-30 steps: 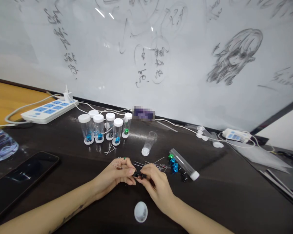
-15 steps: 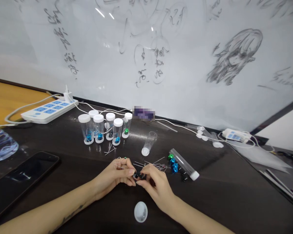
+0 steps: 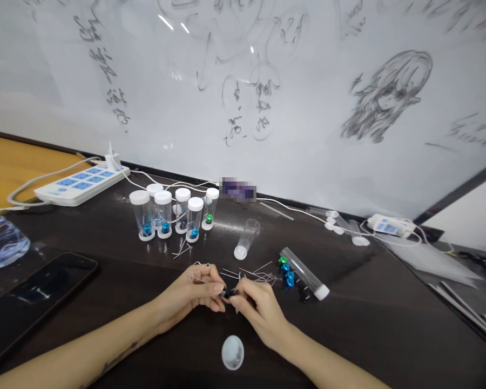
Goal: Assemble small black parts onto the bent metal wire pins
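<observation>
My left hand [image 3: 202, 289] pinches a small black part [image 3: 228, 294] between thumb and fingers. The fingers of my right hand [image 3: 261, 310] are closed on the same part from the other side and cover much of it. A thin metal rod [image 3: 197, 277] sticks out along my left index finger, and a bit of green [image 3: 208, 265] shows by the fingertips. Below the hands sits a small white round dish [image 3: 232, 353] with something dark in it. Thin bent metal rods [image 3: 263, 276] lie just beyond my right hand.
Several capped clear tubes [image 3: 162, 213] with blue or green parts stand at back left. An open tube [image 3: 247, 237], blue and green metal parts [image 3: 287, 273], black pieces [image 3: 304, 293] and a lying tube [image 3: 305, 274] are to the right. A phone [image 3: 36, 302] and power strip [image 3: 83, 186] occupy the left.
My right fingers have shifted slightly and now cover more of the black part, which shows less between my hands. The other objects stay in place.
</observation>
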Available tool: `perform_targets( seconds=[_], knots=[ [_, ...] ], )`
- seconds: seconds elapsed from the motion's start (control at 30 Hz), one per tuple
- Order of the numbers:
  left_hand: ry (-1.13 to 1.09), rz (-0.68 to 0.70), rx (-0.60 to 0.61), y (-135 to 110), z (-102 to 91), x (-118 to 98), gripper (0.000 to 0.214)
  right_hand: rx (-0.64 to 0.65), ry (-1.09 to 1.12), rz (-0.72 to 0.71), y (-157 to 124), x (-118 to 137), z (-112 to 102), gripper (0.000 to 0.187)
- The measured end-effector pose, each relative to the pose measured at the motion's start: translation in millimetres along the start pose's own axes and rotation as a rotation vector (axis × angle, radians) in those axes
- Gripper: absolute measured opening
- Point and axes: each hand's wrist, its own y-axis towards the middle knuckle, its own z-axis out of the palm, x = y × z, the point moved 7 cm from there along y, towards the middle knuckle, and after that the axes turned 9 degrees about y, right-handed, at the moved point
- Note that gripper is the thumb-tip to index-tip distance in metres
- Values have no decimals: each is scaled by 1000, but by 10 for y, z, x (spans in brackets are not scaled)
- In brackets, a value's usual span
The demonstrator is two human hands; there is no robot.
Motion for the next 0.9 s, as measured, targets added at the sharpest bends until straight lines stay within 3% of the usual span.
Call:
perform_targets(
  seconds=[0.23, 0.4, 0.6, 0.8, 0.9],
  knots=[
    [-6, 10, -10, 4, -29, 12, 16, -57, -9, -69, -3, 65, -28, 12],
    [3, 7, 9, 1, -4, 12, 13, 4, -27, -11, -2, 9, 7, 28],
    [-12, 16, -7, 3, -23, 9, 14, -33, 1, -29, -8, 36, -14, 9],
    [-13, 9, 11, 4, -4, 12, 12, 6, 6, 5, 6, 0, 5, 24],
    [-16, 10, -9, 0, -21, 11, 14, -22, 20, -12, 6, 23, -13, 10]
  ],
)
